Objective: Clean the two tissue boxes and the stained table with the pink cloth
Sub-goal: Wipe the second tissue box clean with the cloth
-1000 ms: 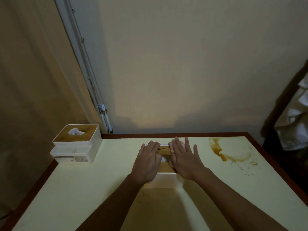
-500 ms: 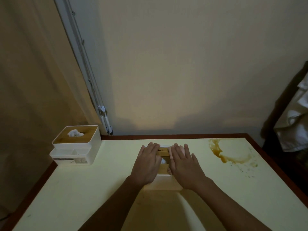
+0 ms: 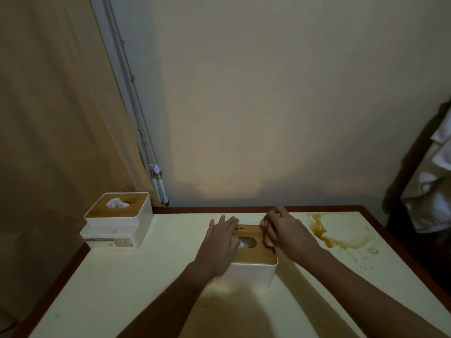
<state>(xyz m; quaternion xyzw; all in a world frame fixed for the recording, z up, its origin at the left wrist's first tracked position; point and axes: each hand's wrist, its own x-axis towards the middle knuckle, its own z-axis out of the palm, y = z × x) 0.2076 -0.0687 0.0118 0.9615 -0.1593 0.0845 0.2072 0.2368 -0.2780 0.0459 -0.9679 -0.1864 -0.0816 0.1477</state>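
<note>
A white tissue box [image 3: 251, 270] with a wooden lid stands mid-table, a tissue showing in its slot. My left hand [image 3: 220, 243] lies flat on the lid's left side, fingers stretched toward the wall. My right hand [image 3: 286, 231] rests on the lid's far right corner with its fingers bent. A pinkish patch shows under them, but I cannot tell whether it is the pink cloth or my thumb. A second white tissue box [image 3: 117, 222] with a front tray sits at the table's back left corner. A brown ring-shaped stain [image 3: 328, 236] marks the cream table [image 3: 136, 284] at the back right.
The table's dark red rim [image 3: 195, 209] meets the wall at the back. A curtain [image 3: 48, 118] hangs on the left, with blind cords [image 3: 156, 172] beside it. Dark furniture draped with white fabric [image 3: 434, 191] stands past the right edge.
My right hand has slid right to the box's far corner and curled its fingers. That uncovers the wooden lid and tissue slot. My left hand has stayed flat on the left side.
</note>
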